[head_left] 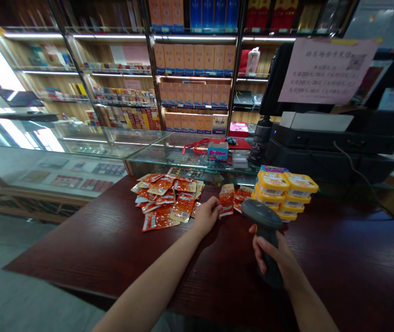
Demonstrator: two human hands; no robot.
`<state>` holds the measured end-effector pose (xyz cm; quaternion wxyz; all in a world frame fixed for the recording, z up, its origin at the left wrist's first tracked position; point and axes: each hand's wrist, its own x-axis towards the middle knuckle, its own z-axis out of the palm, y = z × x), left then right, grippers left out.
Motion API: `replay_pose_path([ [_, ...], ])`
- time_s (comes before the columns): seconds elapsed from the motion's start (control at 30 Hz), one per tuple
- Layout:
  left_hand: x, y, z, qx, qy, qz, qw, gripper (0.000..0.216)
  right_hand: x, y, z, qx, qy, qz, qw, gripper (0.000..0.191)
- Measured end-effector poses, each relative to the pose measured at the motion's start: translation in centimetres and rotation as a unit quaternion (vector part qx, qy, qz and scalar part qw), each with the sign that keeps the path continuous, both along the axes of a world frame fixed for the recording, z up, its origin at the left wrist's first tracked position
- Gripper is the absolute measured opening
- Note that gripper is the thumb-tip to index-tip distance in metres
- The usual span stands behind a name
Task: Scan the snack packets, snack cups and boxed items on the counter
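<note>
My right hand (276,258) is wrapped round the handle of a dark grey barcode scanner (261,215), its head tilted toward the middle of the table. My left hand (208,216) pinches the left edge of an orange snack packet (226,199), which stands partly raised from the table; the fingertips are partly hidden. Left of that hand lies a loose heap of similar orange packets (164,196). Just behind the scanner's head are more orange packets (240,197), partly covered. Yellow plastic tubs (273,182) with printed lids are stacked to the right of them.
The dark wooden table (96,249) borders a glass display counter (155,150). On the glass sit a small blue and pink box (218,151) and a red lanyard (195,145). A monitor bearing a pink notice (324,69) and black machines (335,143) stand at right; stocked shelves rise behind.
</note>
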<state>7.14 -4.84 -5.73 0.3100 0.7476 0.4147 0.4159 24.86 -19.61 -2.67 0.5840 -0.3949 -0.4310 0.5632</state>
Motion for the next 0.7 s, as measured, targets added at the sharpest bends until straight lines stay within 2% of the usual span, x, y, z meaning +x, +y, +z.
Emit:
replay_pose_path([
  [0.1,0.2,0.0,0.0,-0.023,-0.047,0.006,0.999,0.014,-0.1,0.0,0.0,-0.016,-0.010,-0.009,1.000,0.040],
  [0.2,0.3,0.4,0.8,-0.093,-0.147,0.030,0.984,0.018,-0.1,0.0,-0.2,-0.020,-0.004,-0.013,1.000,0.040],
  [0.3,-0.4,1.1,2.7,-0.143,-0.254,0.086,0.953,0.027,-0.1,0.1,-0.6,-0.019,0.001,-0.019,1.000,0.040],
  [0.37,-1.8,1.9,4.4,-0.138,-0.296,0.144,0.934,0.027,-0.1,0.1,-0.7,-0.023,0.000,-0.018,1.000,0.040],
  [0.47,-5.1,3.7,6.6,-0.115,-0.301,0.243,0.915,0.020,-0.2,0.1,-0.6,-0.024,0.002,-0.016,1.000,0.040],
  [0.57,-8.4,5.8,7.8,-0.110,-0.275,0.336,0.894,0.012,-0.2,0.1,-0.5,-0.021,0.004,-0.021,1.000,0.041],
  [0.63,-10.0,7.2,8.0,-0.133,-0.272,0.361,0.882,0.008,-0.3,0.1,-0.5,-0.021,0.003,-0.025,0.999,0.041],
  [0.7,-10.9,8.2,8.1,-0.152,-0.277,0.359,0.878,0.007,-0.3,0.1,-0.5,-0.020,0.001,-0.027,0.999,0.041],
])
